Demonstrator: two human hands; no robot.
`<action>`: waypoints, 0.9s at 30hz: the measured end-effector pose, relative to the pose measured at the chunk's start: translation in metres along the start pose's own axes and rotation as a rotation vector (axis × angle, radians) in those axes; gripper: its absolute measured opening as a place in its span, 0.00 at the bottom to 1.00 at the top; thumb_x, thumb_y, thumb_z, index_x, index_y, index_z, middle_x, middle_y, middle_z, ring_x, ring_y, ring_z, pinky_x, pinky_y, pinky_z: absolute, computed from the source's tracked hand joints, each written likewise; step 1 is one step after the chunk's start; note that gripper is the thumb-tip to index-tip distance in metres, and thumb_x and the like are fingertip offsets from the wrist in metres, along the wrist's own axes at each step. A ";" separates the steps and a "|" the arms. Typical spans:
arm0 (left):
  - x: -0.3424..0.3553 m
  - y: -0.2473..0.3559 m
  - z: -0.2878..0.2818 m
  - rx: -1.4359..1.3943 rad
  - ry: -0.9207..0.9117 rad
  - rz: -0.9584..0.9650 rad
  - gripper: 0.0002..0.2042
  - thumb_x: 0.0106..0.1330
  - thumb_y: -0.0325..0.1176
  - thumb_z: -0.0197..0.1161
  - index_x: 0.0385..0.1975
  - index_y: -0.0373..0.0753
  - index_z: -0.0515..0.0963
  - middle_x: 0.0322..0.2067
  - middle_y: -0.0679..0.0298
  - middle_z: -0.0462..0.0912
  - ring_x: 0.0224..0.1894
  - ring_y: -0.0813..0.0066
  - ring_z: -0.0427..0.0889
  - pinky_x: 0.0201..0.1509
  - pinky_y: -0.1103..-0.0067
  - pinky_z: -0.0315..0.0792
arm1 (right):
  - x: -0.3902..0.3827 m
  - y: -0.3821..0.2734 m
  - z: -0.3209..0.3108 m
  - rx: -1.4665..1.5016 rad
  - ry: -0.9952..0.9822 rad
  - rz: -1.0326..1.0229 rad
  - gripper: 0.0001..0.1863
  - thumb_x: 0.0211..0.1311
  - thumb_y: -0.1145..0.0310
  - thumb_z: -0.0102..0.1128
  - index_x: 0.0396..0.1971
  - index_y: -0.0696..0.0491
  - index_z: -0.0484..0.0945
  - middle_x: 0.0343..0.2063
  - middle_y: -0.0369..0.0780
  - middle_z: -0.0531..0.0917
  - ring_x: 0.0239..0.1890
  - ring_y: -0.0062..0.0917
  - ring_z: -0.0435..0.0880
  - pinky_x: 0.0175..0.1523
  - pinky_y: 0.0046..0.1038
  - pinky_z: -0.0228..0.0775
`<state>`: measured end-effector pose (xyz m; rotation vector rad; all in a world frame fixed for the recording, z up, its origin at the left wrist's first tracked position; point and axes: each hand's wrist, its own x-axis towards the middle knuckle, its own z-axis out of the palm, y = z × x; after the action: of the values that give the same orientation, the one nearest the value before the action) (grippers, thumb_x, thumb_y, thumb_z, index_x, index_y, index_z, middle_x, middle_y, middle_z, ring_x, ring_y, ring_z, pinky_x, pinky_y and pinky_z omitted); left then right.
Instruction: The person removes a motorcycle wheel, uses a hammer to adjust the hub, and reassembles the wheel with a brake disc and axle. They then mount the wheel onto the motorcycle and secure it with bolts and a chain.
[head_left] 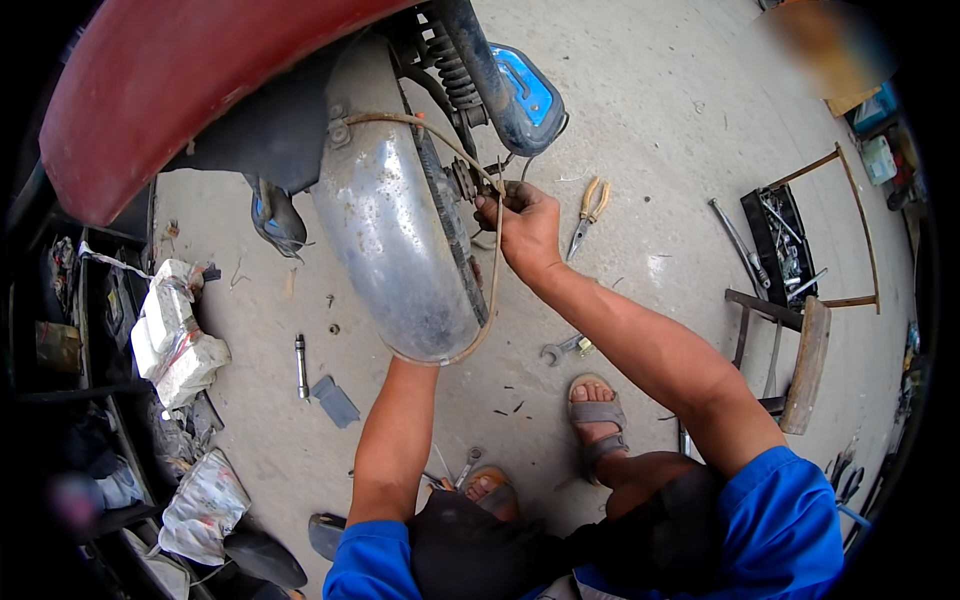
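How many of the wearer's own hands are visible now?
1: the right hand, just right of the silver mudguard. The left hand is hidden; its forearm goes out of sight behind the mudguard.

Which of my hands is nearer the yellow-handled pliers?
Right. The right hand is just left of the pliers; the left hand is farther left, hidden by the fender.

No text, number or sign can be read. Reddish marks on the white wrapped bundle [180, 335] by the left edge of the floor [640, 130] are too small to make out.
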<state>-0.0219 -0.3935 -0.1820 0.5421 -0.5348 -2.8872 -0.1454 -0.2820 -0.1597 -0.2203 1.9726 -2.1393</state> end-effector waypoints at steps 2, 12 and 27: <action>0.000 0.000 0.001 0.004 -0.001 0.003 0.23 0.77 0.55 0.45 0.62 0.51 0.71 0.49 0.65 0.81 0.44 0.64 0.82 0.53 0.63 0.80 | 0.001 0.003 0.000 -0.017 0.013 -0.033 0.12 0.60 0.72 0.70 0.37 0.66 0.83 0.26 0.40 0.86 0.27 0.19 0.83 0.33 0.25 0.76; 0.001 0.005 0.002 0.019 0.001 0.030 0.24 0.77 0.55 0.45 0.63 0.48 0.71 0.52 0.63 0.81 0.47 0.63 0.82 0.55 0.64 0.79 | 0.000 -0.001 0.003 -0.322 0.089 -0.250 0.14 0.53 0.67 0.67 0.31 0.64 0.81 0.20 0.50 0.82 0.23 0.34 0.83 0.32 0.33 0.74; 0.010 -0.001 -0.010 -0.032 -0.024 0.020 0.27 0.77 0.55 0.45 0.63 0.42 0.71 0.55 0.59 0.80 0.52 0.62 0.82 0.59 0.65 0.78 | 0.008 0.004 0.006 -0.575 0.174 -0.485 0.13 0.53 0.67 0.68 0.25 0.62 0.76 0.19 0.51 0.81 0.22 0.42 0.83 0.30 0.36 0.74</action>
<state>-0.0275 -0.3981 -0.1948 0.4954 -0.4935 -2.8813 -0.1509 -0.2905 -0.1631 -0.6880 2.8438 -1.8037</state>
